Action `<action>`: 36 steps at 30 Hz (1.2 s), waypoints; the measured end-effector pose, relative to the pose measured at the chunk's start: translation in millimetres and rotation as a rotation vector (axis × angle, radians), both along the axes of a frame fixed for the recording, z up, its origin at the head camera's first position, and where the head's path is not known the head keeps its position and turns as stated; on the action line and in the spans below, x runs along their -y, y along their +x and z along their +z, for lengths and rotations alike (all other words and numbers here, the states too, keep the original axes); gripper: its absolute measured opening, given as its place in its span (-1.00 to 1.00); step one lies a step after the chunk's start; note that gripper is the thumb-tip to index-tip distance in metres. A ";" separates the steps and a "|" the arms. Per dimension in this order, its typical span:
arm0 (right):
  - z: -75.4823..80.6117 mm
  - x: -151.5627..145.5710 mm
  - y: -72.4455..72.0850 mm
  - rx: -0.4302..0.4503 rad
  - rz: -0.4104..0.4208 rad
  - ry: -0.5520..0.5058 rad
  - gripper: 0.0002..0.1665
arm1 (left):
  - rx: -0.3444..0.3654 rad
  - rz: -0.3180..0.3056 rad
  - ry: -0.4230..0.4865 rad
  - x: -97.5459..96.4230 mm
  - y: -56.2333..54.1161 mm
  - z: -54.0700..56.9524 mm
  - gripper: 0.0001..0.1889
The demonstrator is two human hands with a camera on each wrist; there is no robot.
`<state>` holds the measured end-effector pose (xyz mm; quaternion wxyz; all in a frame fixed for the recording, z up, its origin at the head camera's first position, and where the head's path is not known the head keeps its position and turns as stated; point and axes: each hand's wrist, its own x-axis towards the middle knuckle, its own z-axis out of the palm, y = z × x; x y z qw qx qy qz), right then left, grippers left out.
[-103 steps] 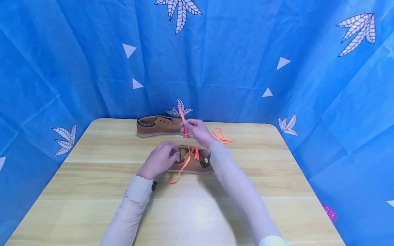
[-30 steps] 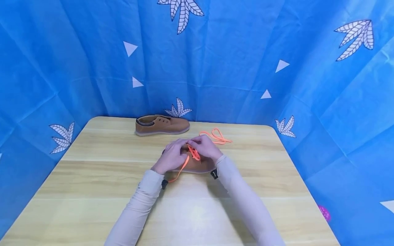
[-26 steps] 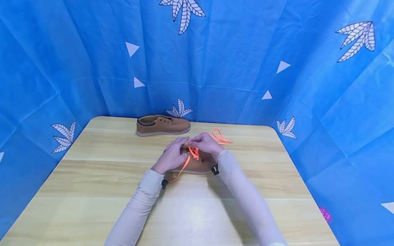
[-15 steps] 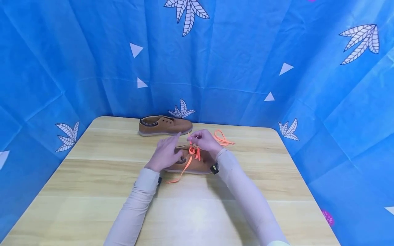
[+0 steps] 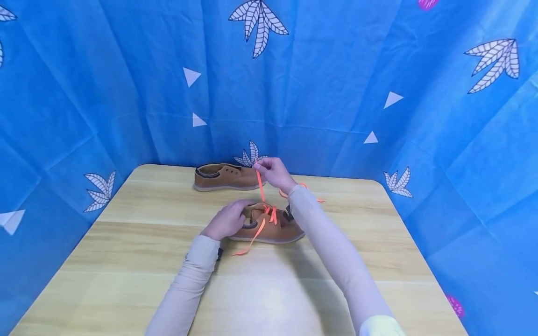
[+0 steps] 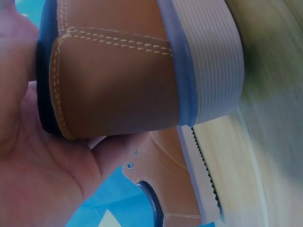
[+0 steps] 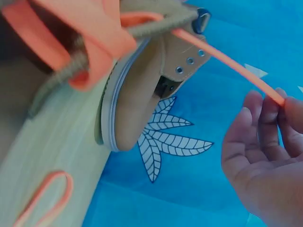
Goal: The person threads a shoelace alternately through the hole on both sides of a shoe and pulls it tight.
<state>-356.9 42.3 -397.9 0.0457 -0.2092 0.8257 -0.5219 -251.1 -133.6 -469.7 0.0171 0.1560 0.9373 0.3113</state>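
Observation:
A brown shoe [image 5: 273, 234] with orange lacing at its eyelets lies on its sole, toe to the right, in the head view. My left hand [image 5: 227, 219] grips its heel collar; in the left wrist view, thumb and fingers lie on either side of the stitched heel [image 6: 113, 90]. Above the shoe, my right hand [image 5: 275, 173] pinches one end of the orange shoelace [image 5: 260, 187], which runs up taut from the eyelets. The lace's other end [image 5: 255, 237] hangs over the near side onto the table. Close up, the right wrist view shows the lace [image 7: 232, 67] meeting the fingertips.
A second brown shoe [image 5: 233, 179], its eyelets without lace, stands at the back of the wooden table [image 5: 138, 224]. Another orange lace [image 7: 70, 187] lies looped on the tabletop, partly behind the right arm. Blue patterned cloth [image 5: 328, 84] hangs around the table's back and sides.
My right hand has risen with the lace, drawing out the small loop at the eyelets into a straight length. My left hand has gone from open beside the shoe to gripping its heel.

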 end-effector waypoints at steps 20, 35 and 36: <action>-4.7 30.9 -29.8 0.183 0.091 -0.007 -0.62 | 0.001 -0.032 0.023 -1.9 -2.6 -7.6 -0.52; -8.4 44.6 -38.3 0.084 0.217 0.373 -0.68 | 0.001 -0.065 0.042 4.4 -3.1 -1.0 -0.46; -11.7 44.2 -37.2 0.068 0.264 0.470 -0.69 | -0.001 -0.073 0.042 5.2 -3.6 -1.1 -0.44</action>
